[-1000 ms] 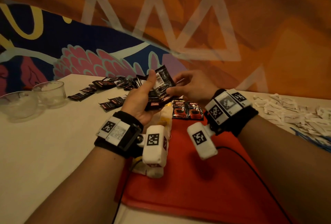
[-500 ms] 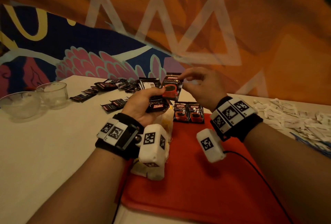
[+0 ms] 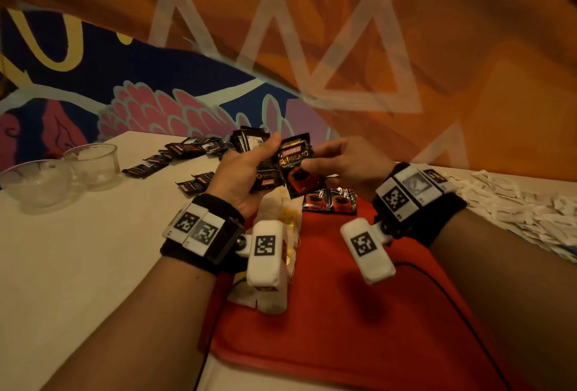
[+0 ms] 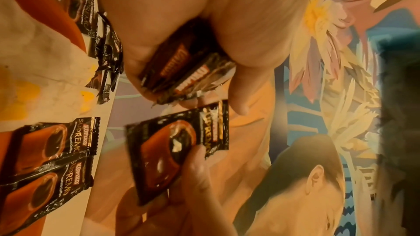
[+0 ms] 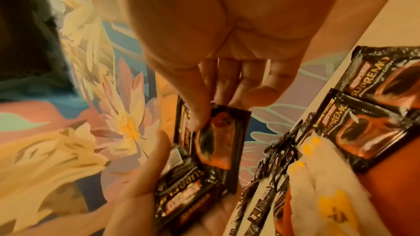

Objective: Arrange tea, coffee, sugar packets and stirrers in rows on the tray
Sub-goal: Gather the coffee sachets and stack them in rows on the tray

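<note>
My left hand (image 3: 249, 168) grips a small stack of black coffee sachets (image 3: 265, 178) above the far left corner of the red tray (image 3: 343, 312). My right hand (image 3: 340, 162) pinches one black coffee sachet (image 3: 296, 165) with a red cup picture, held upright beside the stack. In the left wrist view the stack (image 4: 188, 67) sits in my curled fingers and the single sachet (image 4: 175, 148) hangs below it. In the right wrist view my thumb and fingers hold the sachet (image 5: 218, 143). Two coffee sachets (image 3: 329, 201) lie side by side at the tray's far edge.
Loose coffee sachets (image 3: 187, 153) are scattered on the white table at the back left. Two glass bowls (image 3: 62, 172) stand at the far left. A heap of white packets (image 3: 515, 206) lies to the right. White and yellow packets (image 3: 287, 222) lie on the tray's left edge.
My right hand drew one sachet off the stack, lifted it, and now holds it lower, close beside the left hand's stack. The left hand stayed about where it was.
</note>
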`<state>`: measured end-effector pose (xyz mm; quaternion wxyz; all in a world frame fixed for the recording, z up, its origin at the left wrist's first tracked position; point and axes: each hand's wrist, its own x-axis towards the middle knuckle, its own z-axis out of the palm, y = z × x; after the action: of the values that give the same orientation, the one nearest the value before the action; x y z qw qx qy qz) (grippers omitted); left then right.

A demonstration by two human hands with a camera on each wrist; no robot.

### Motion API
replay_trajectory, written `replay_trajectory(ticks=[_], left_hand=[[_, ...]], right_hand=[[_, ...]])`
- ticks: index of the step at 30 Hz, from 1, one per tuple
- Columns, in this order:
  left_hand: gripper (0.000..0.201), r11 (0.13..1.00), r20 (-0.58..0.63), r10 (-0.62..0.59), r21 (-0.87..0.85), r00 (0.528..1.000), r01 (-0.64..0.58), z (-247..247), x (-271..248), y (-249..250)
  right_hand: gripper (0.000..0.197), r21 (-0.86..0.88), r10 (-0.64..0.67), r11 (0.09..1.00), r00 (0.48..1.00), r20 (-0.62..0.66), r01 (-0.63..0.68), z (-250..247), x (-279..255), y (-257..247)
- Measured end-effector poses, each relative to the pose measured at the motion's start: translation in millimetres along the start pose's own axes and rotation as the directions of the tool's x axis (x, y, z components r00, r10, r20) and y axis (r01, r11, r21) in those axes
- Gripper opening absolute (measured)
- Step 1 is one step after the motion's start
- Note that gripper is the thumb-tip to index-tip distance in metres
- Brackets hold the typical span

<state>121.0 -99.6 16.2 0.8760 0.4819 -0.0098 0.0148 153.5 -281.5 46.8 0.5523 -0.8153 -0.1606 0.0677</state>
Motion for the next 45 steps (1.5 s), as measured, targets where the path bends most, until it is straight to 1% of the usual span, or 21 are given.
replay_trajectory(ticks=[2,5,8,11,13,16,18,20,23,25,29,33,38,45], left_hand=[[0.044,1.000,-0.016,-0.025,0.011,1.000,0.025,0,1,0],[0.045,0.996,-0.037,-0.083,0.012,0.996,0.083,-1,2,0],[0.041,0.992,-0.051,-0.116,0.039,0.992,0.118,0,3,0],[0.038,0.996,-0.115,-0.086,0.023,0.990,0.089,-1,5,-1],[0.038,0.998,-0.145,-0.066,-0.015,0.987,0.065,-2,7,-1],[0.020,0.995,-0.133,-0.081,-0.077,0.988,0.071,-4,8,1],[0.013,0.993,-0.145,-0.092,-0.084,0.985,0.080,-4,9,1],[0.011,0.994,-0.154,-0.091,-0.067,0.984,0.082,-5,9,2],[0.011,0.994,-0.157,-0.097,-0.067,0.983,0.087,-5,9,1],[0.011,0.994,-0.155,-0.097,-0.072,0.983,0.087,-5,9,2],[0.010,0.993,-0.147,-0.100,-0.083,0.984,0.089,-6,10,2],[0.014,0.993,-0.141,-0.101,-0.078,0.985,0.091,-5,10,1],[0.018,0.993,-0.136,-0.104,-0.075,0.985,0.095,-6,10,1],[0.016,0.990,-0.135,-0.113,-0.095,0.984,0.101,-6,10,0]], right_hand=[[0.007,-0.106,-0.016,0.994,1.000,0.027,0.019,1,-2,0],[0.008,-0.194,-0.036,0.980,0.998,0.042,0.044,2,-4,-1],[0.006,-0.216,-0.044,0.975,0.998,0.048,0.053,0,-5,-3],[0.006,-0.202,-0.027,0.979,0.999,0.030,0.032,0,-4,-2],[0.005,-0.177,0.023,0.984,1.000,-0.020,-0.026,-2,1,3],[0.006,-0.151,0.135,0.977,0.984,-0.113,-0.152,-7,12,14],[0.007,-0.133,0.212,0.963,0.961,-0.176,-0.236,-11,16,24],[0.010,-0.109,0.280,0.945,0.933,-0.227,-0.310,-14,19,35],[0.006,-0.124,0.384,0.897,0.888,-0.252,-0.424,-15,20,47],[0.011,-0.123,0.429,0.874,0.865,-0.261,-0.470,-15,21,50],[0.020,-0.128,0.457,0.856,0.848,-0.268,-0.501,-11,23,51],[0.026,-0.140,0.474,0.842,0.839,-0.266,-0.520,-6,29,49],[0.026,-0.144,0.482,0.836,0.834,-0.268,-0.530,0,35,50],[0.023,-0.210,0.472,0.815,0.830,-0.299,-0.539,2,41,57]])
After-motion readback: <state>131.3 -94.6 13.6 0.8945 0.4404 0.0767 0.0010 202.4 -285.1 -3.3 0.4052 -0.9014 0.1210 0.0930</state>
